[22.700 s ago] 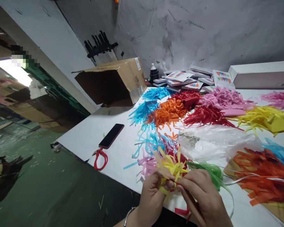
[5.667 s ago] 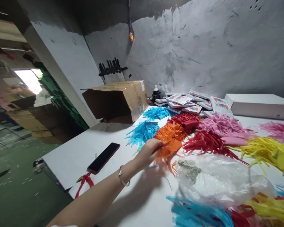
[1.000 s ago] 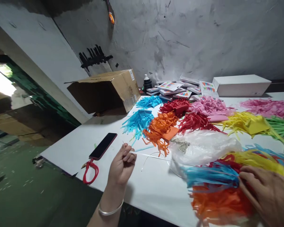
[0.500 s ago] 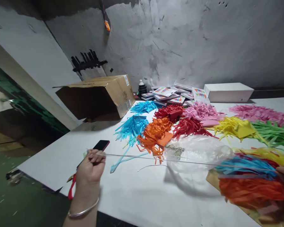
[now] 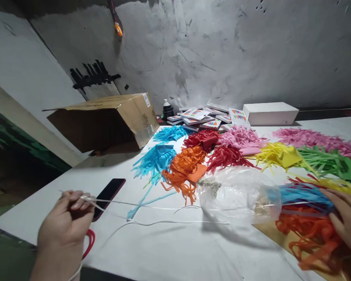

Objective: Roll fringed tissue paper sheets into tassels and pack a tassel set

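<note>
My left hand (image 5: 64, 220) is closed in a pinch on a thin white ribbon (image 5: 152, 204), low at the left near a black phone (image 5: 109, 192). The ribbon stretches rightward across the white table (image 5: 175, 249) to a bundle of blue, orange, red and yellow paper tassels (image 5: 305, 212). My right hand (image 5: 347, 220) presses down on that bundle at the right edge, fingers curled over it. A clear plastic bag (image 5: 236, 191) lies between the two hands, under the ribbon.
Piles of fringed paper lie beyond: blue (image 5: 155, 158), orange (image 5: 185, 168), red (image 5: 224, 156), pink (image 5: 241, 137), yellow (image 5: 277, 154), green (image 5: 327, 162). An open cardboard box (image 5: 105, 121) on its side, flat printed packets (image 5: 206, 117) and a white box (image 5: 269, 113) stand by the wall.
My left hand has pulled the ribbon further left and down, drawing it longer and taut past the phone. My right hand stays on the tassel bundle. The view has swung right.
</note>
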Motion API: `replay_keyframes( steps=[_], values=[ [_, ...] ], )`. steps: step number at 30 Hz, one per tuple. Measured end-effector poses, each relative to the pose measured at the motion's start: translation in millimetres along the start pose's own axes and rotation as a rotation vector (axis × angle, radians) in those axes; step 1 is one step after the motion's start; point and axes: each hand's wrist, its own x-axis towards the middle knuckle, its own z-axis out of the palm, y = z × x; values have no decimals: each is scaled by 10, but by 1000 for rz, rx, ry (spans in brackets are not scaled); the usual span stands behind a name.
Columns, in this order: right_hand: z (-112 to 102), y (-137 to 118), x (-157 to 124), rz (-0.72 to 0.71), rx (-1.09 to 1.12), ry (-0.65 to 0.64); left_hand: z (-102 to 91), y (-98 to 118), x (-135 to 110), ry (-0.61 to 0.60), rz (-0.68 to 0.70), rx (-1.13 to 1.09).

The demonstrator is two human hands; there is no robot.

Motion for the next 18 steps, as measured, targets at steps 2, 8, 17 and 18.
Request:
replay_keyframes(
  steps=[2, 8, 17, 18],
  values=[
    [-223, -581, 85, -160, 132, 27, 111, -115, -218, -94, -37, 40],
    [-675, -2262, 276, -490, 792, -16, 449, -661, -965, -495, -191, 153],
    [-767, -2888, 308, -213, 1657, -564, 489, -1199, -1303, -758, -491, 158],
    [-755, -2845, 275, -164, 1701, -641, 469, -1211, -1273, -731, -488, 173]
  ],
)
